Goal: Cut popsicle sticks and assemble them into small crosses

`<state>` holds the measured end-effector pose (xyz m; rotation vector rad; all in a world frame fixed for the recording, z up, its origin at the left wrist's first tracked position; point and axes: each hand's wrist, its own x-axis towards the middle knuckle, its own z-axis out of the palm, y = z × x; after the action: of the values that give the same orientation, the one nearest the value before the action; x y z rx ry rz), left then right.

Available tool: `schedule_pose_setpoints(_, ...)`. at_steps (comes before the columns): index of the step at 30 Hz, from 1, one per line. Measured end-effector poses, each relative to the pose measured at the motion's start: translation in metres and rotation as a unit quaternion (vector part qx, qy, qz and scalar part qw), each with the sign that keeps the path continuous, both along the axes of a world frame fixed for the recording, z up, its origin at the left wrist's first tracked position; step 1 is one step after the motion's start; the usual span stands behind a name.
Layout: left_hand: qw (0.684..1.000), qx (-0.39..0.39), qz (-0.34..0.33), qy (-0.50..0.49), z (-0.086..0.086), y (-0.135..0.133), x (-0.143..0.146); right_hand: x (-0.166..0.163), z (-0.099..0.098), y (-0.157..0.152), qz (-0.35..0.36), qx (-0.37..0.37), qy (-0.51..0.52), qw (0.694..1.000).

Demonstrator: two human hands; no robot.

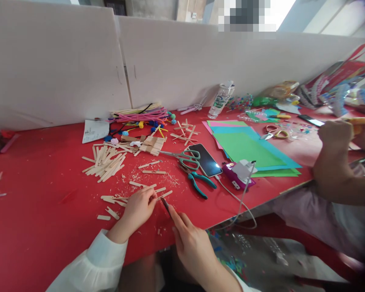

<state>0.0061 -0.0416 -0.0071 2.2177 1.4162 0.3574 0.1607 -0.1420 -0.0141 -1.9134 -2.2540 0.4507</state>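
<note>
Two hands at the table's near edge: left hand (pixel 140 209) pins a wooden stick (pixel 163 195), long axis running 2 to 8 o'clock. Right hand (pixel 190 239), pinched around a small blade (pixel 166 204), sits at 5 o'clock from it, tip almost touching.

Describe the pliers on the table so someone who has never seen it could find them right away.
On the red table, find the dark phone lying near the middle. The pliers lie just left of and below it, beside the scissors. Both have teal handles, but the pliers have short metal jaws, not finger loops.
</note>
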Motion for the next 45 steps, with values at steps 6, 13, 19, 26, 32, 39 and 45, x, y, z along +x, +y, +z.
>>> schedule_pose_setpoints(6, 1.0, -0.002, 0.0, -0.005, -0.002, 0.0, 0.0, 0.0, 0.0, 0.001, -0.001, -0.012, 0.015, 1.0)
schedule_pose_setpoints(13, 1.0, -0.002, 0.006, -0.01, 0.0, 0.0, 0.001, -0.004, 0.002, 0.003, 0.004, -0.021, -0.005, 1.0)
schedule_pose_setpoints(19, 1.0, -0.008, 0.011, 0.008, 0.001, -0.001, 0.002, -0.01, 0.016, 0.006, 0.038, -0.04, -0.085, 0.995)
schedule_pose_setpoints(26, 0.999, -0.016, 0.019, 0.023, 0.001, 0.0, 0.003, -0.021, 0.028, 0.008, 0.073, -0.015, -0.217, 0.973)
schedule_pose_setpoints(32, 0.999, -0.018, 0.017, 0.024, 0.001, 0.0, 0.002, -0.025, 0.036, 0.008, 0.095, -0.002, -0.226, 0.969)
schedule_pose_setpoints(39, 1.0, -0.008, 0.012, 0.013, -0.001, 0.0, 0.001, -0.008, 0.019, 0.004, 0.043, -0.017, -0.108, 0.993)
schedule_pose_setpoints(45, 1.0, -0.006, 0.014, 0.012, -0.002, 0.0, 0.001, 0.001, 0.007, 0.002, -0.026, -0.038, 0.033, 0.998)
